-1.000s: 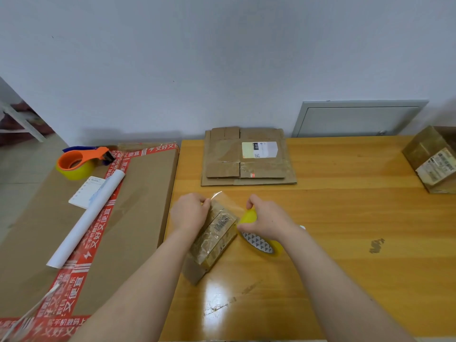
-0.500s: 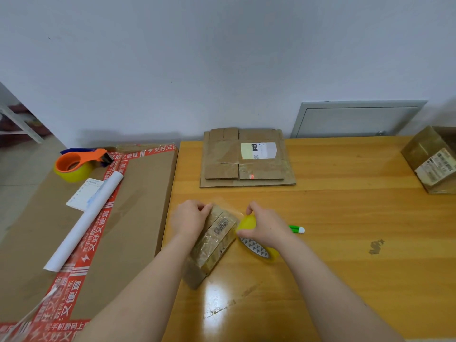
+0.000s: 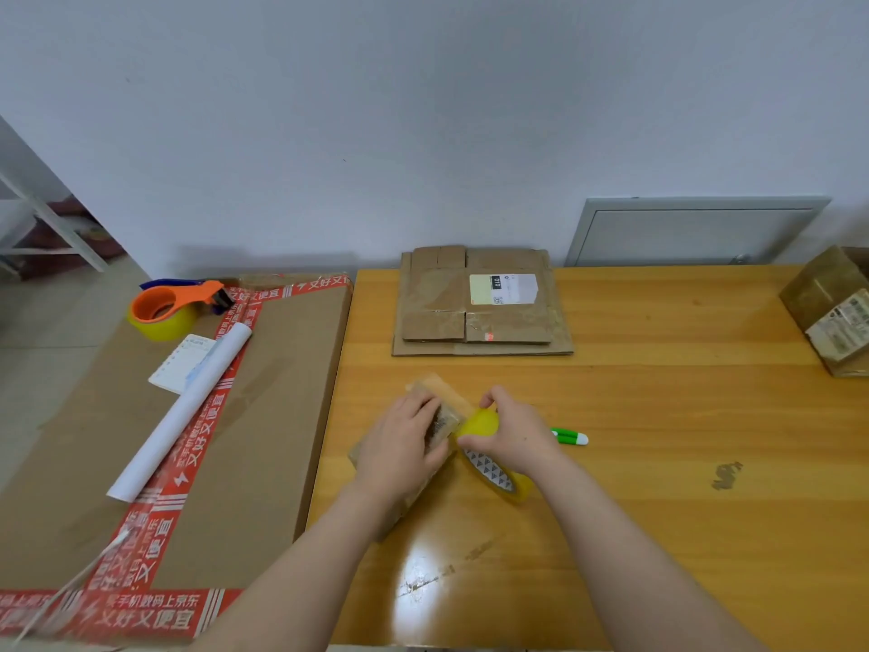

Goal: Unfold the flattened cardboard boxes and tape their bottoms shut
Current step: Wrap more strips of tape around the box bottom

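Brown cardboard makes up a small box lying near the front middle of a wooden worktop. The person's left hand lies flat on top of the box, palm down, fingers spread and pressing, closed around nothing. Just right of the box, touching its far corner, the right hand has its grip closed around a roll of yellow tape, thumb and fingers pinching the roll's upper edge. Whether the box holds anything cannot be told; its sides are wrapped in shiny clear tape.

Right of the box, partly behind the right hand, lies a green and white pen. Beyond the box, against the wall, sits a stack of flattened boxes with a white label on top. Far right of the box, at the worktop's edge, stands another cardboard box bearing a label. Left of the box, a large flat carton edged with red printed tape carries an orange tape dispenser, a rolled white sheet and a small paper slip.
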